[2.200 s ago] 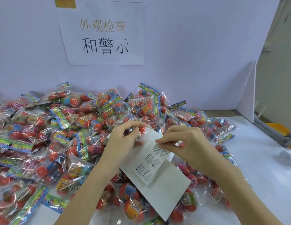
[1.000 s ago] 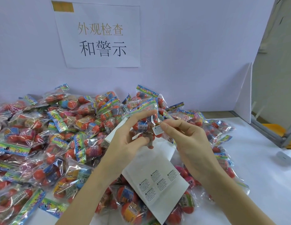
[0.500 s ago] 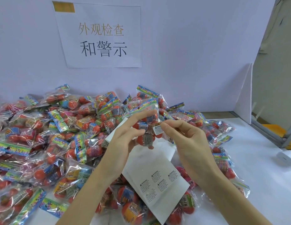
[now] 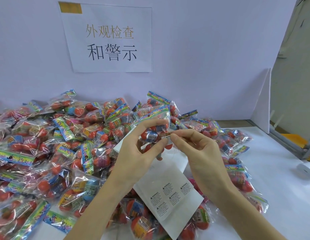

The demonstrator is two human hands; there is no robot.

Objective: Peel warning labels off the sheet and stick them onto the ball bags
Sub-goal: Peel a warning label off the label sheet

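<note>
Your left hand (image 4: 133, 158) holds one ball bag (image 4: 156, 125) up above the heap; its grip is curled round the clear plastic, thumb on the near face and fingers over the top edge, pinching the bag between them. Your right hand (image 4: 201, 153) meets it from the other side; its grip is a pinch, thumb and forefinger pressed together on a small white warning label (image 4: 168, 139), which lies against the bag's front face right at the fingertips; whether the label is stuck down flat cannot be told. The bag in your grip shows red balls with blue wrappers under a rainbow-striped header.

Directly below both grips, nearer to you, the label sheet (image 4: 169, 198) lies on top of the heap; a few labels marked WARNING sit on its lower part, and the upper part is bare backing paper; your left wrist crosses over its edge.

Around and behind the grips spreads the pile of ball bags (image 4: 64, 153), thickest on your left hand's side and reaching round past your right wrist; the white bench (image 4: 280, 196) shows bare beyond your right hand. Beyond the grips, up on the pale wall, hangs a paper sign (image 4: 110, 38) with Chinese characters.
</note>
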